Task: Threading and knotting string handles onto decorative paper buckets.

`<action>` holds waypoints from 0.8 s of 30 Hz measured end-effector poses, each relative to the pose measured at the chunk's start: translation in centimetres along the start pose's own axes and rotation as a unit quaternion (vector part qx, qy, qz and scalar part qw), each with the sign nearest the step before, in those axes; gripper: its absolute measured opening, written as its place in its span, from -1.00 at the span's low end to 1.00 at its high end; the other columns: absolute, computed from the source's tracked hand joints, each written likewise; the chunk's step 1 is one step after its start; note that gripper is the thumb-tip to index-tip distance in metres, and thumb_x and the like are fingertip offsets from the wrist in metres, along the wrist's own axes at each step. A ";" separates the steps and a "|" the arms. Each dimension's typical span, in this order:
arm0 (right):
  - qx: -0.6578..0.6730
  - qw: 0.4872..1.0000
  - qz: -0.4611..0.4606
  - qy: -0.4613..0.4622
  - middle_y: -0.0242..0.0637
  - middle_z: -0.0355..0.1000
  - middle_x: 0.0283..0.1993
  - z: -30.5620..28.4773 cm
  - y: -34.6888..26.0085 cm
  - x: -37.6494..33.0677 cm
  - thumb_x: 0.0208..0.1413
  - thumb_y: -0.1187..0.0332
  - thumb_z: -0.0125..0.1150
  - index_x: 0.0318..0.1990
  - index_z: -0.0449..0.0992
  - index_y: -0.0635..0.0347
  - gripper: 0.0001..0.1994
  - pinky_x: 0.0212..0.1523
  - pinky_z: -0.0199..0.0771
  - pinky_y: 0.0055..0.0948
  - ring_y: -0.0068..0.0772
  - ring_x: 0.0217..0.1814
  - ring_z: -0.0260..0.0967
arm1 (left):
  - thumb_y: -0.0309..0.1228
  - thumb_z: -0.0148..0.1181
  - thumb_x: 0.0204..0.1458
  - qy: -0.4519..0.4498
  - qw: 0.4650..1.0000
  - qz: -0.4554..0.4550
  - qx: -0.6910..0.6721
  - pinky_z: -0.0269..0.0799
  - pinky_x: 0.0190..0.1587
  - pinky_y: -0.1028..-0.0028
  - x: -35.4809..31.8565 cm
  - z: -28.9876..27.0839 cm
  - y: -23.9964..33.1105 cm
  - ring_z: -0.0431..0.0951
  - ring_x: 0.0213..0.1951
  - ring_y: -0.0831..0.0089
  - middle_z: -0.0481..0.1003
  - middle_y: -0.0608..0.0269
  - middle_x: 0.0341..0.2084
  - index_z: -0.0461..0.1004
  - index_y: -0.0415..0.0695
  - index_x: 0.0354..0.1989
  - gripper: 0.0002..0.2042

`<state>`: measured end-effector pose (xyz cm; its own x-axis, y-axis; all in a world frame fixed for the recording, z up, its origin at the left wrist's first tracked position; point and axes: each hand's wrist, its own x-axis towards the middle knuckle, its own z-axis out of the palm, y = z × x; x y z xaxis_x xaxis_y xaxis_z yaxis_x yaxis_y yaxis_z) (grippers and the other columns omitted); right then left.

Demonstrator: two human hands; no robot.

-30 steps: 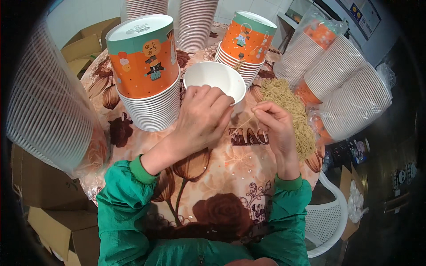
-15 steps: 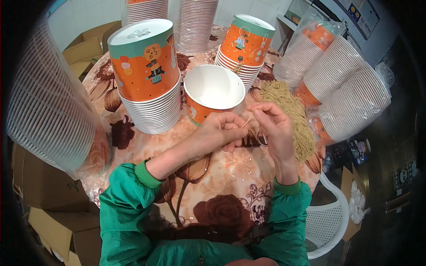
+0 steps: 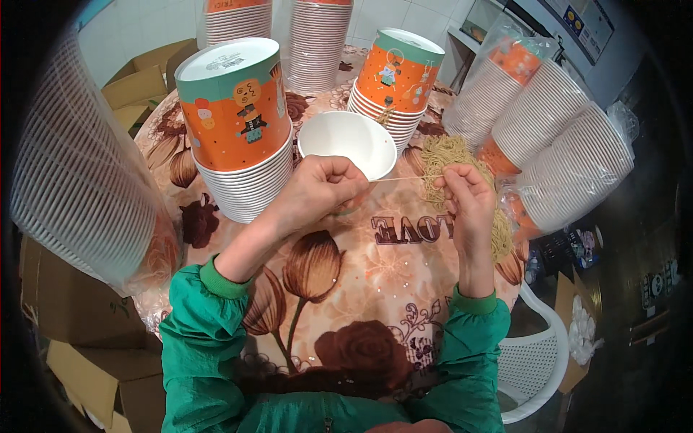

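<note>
Tan rubber band (image 3: pixel 404 178) stretched taut between pinching left hand (image 3: pixel 321 191) and right hand (image 3: pixel 468 198), both closed on it, just before white paper bowl (image 3: pixel 347 142). Judgement: keep tension even, loop centred over rim, band pile (image 3: pixel 455 173) undisturbed.

The setting is a small packing workroom in a back room. Tall stacks of orange-and-teal printed paper cups (image 3: pixel 238 137) crowd a round table with a floral plastic cover (image 3: pixel 346 289). Bagged sleeves of cups (image 3: pixel 556 144), brown cardboard cartons (image 3: pixel 137 86) and white tiled walls (image 3: pixel 375 14) surround it.
</note>
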<state>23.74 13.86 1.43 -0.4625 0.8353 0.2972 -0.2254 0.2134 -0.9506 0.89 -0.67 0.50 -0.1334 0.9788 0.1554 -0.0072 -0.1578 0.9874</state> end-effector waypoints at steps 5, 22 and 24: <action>0.001 1.000 0.017 -0.010 -0.38 0.58 -0.26 -1.4 1.3 0.6 0.26 0.43 0.24 -0.12 0.56 0.25 -0.88 -0.43 0.22 -0.74 -0.78 -0.36 0.33 | -0.40 0.25 0.24 0.049 0.997 0.020 0.064 0.29 -0.42 0.66 0.0 0.2 0.6 0.41 -0.47 0.77 0.49 0.50 -0.53 0.58 -0.24 -0.31 -0.85; -0.076 0.983 -0.003 -0.169 -0.48 0.51 -0.22 5.6 0.5 -3.9 0.29 0.52 0.21 0.01 0.49 0.30 -0.82 -0.25 0.39 -0.77 -0.82 -0.26 0.40 | -0.45 0.25 0.18 0.072 0.946 0.150 0.279 0.28 -0.52 0.55 -1.2 2.0 0.6 0.30 -0.57 0.71 0.42 0.38 -0.65 0.59 -0.27 -0.29 -0.88; -0.069 0.985 -0.002 -0.155 -0.53 0.49 -0.28 6.1 0.2 -4.1 0.28 0.52 0.23 -0.05 0.52 0.29 -0.87 -0.32 0.33 -0.79 -0.86 -0.32 0.35 | -0.45 0.26 0.17 0.064 0.940 0.151 0.298 0.28 -0.52 0.53 -1.1 2.0 0.4 0.30 -0.57 0.69 0.43 0.38 -0.65 0.59 -0.26 -0.30 -0.88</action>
<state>20.37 7.40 0.58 -0.7070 0.6434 0.2936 -0.1186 0.3014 -0.9461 3.03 -1.59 0.76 -0.1581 0.8719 0.4636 0.6015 -0.2873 0.7455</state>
